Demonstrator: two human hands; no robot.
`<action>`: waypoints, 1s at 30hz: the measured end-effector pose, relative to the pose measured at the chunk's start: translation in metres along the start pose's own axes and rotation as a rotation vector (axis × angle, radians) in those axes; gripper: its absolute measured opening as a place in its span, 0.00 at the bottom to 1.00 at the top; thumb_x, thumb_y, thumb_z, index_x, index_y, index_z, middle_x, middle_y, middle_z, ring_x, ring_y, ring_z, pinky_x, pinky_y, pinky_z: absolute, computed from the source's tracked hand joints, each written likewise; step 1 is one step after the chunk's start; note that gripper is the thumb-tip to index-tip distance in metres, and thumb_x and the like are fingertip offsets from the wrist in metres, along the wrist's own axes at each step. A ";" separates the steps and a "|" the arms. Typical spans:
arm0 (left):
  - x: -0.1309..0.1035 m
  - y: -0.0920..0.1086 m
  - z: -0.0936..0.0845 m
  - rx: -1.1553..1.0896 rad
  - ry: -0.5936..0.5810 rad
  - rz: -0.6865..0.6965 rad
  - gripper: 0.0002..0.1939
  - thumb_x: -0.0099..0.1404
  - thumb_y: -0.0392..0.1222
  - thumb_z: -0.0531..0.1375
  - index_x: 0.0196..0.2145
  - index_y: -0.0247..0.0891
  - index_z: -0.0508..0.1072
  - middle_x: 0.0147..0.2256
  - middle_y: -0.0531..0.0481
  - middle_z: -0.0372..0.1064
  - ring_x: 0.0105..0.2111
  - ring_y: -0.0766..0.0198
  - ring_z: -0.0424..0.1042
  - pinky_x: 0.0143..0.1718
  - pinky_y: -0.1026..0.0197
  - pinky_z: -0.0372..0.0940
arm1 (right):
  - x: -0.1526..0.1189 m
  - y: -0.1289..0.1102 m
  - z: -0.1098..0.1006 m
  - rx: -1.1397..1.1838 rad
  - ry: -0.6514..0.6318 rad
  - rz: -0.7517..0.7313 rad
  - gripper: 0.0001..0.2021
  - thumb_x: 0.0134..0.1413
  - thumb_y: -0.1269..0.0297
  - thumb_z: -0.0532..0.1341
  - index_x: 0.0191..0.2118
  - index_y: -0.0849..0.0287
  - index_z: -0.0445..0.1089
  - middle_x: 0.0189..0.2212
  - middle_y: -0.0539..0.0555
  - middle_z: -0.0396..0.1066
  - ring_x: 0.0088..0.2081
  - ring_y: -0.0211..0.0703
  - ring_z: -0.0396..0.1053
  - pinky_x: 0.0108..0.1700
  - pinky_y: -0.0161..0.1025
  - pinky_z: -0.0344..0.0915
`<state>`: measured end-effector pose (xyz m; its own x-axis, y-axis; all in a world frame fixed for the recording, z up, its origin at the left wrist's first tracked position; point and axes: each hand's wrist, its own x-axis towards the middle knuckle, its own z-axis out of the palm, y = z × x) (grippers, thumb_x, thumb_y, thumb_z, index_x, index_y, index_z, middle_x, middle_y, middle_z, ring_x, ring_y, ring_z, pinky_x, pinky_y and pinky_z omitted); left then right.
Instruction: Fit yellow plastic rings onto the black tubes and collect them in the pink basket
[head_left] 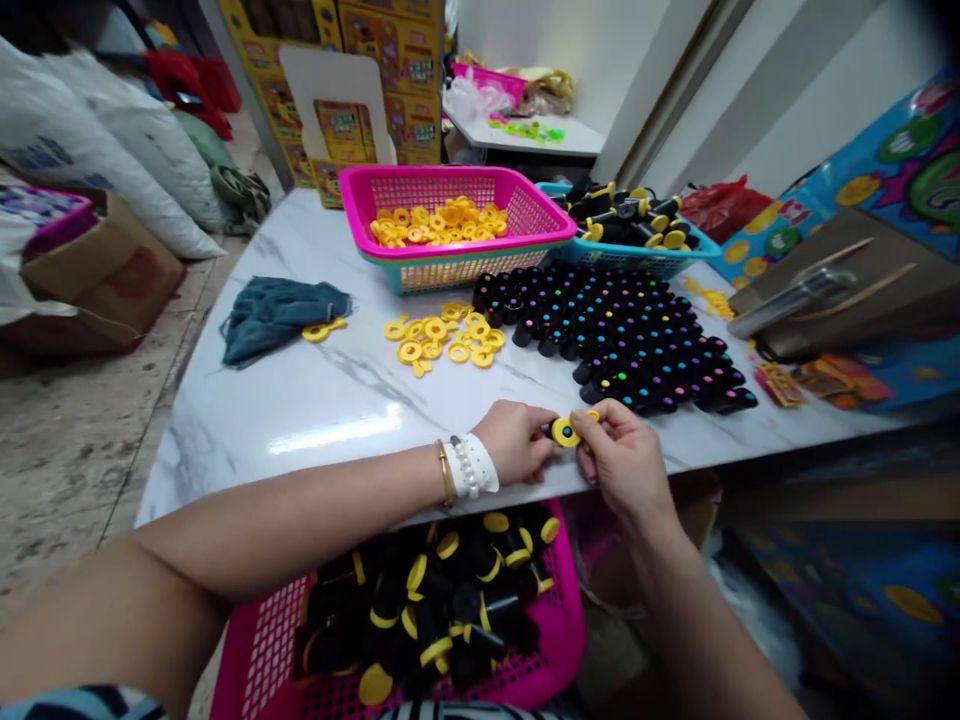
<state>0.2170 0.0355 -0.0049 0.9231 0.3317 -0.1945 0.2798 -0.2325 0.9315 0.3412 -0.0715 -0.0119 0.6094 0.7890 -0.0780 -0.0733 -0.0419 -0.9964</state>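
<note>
At the table's front edge, my left hand (516, 442) is closed on a small black plastic cylinder, mostly hidden by the fingers. My right hand (624, 456) pinches a yellow plastic ring (559, 433) by its tab. The ring sits against the cylinder's end, and a blue dot shows through its hole. Beyond my hands stand many black cylinders (637, 335) with coloured dots on their ends, packed in rows. Loose yellow rings (433, 328) lie in a pile to the left of them.
A pink basket (352, 215) of yellow rings and a blue basket (701, 245) of black-and-yellow pieces stand behind. Below the table edge is another pink basket (564, 640) of such pieces. A blue-green cloth (279, 315) lies left; a printed carton (847, 270) stands right.
</note>
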 end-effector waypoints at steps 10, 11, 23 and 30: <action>0.003 0.002 -0.001 0.107 0.025 0.019 0.08 0.61 0.38 0.56 0.36 0.37 0.74 0.21 0.54 0.73 0.20 0.67 0.73 0.25 0.69 0.63 | 0.000 -0.004 0.003 -0.146 0.067 -0.033 0.17 0.46 0.57 0.70 0.25 0.57 0.62 0.14 0.40 0.56 0.13 0.27 0.49 0.13 0.26 0.44; 0.003 0.002 -0.001 0.106 0.021 0.022 0.09 0.62 0.38 0.56 0.37 0.38 0.74 0.21 0.54 0.73 0.21 0.66 0.73 0.26 0.69 0.64 | 0.001 -0.004 0.003 -0.160 0.067 -0.034 0.17 0.45 0.57 0.70 0.25 0.57 0.62 0.14 0.40 0.55 0.13 0.27 0.49 0.13 0.26 0.44; 0.002 0.004 -0.004 0.067 0.007 0.003 0.09 0.61 0.38 0.55 0.34 0.38 0.75 0.19 0.55 0.72 0.19 0.68 0.72 0.25 0.69 0.64 | -0.005 -0.008 0.003 -0.220 -0.013 -0.041 0.15 0.52 0.54 0.66 0.29 0.56 0.61 0.13 0.43 0.65 0.14 0.33 0.63 0.16 0.28 0.59; 0.002 0.006 -0.008 0.047 -0.005 0.011 0.16 0.66 0.50 0.54 0.40 0.38 0.77 0.20 0.53 0.73 0.21 0.67 0.73 0.25 0.69 0.65 | -0.003 -0.014 -0.001 -0.204 -0.066 0.010 0.17 0.49 0.52 0.68 0.27 0.56 0.60 0.16 0.44 0.68 0.15 0.35 0.67 0.17 0.30 0.65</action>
<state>0.2184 0.0421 0.0032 0.9275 0.3244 -0.1856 0.2813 -0.2792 0.9181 0.3412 -0.0737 0.0023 0.5562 0.8260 -0.0919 0.0864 -0.1675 -0.9821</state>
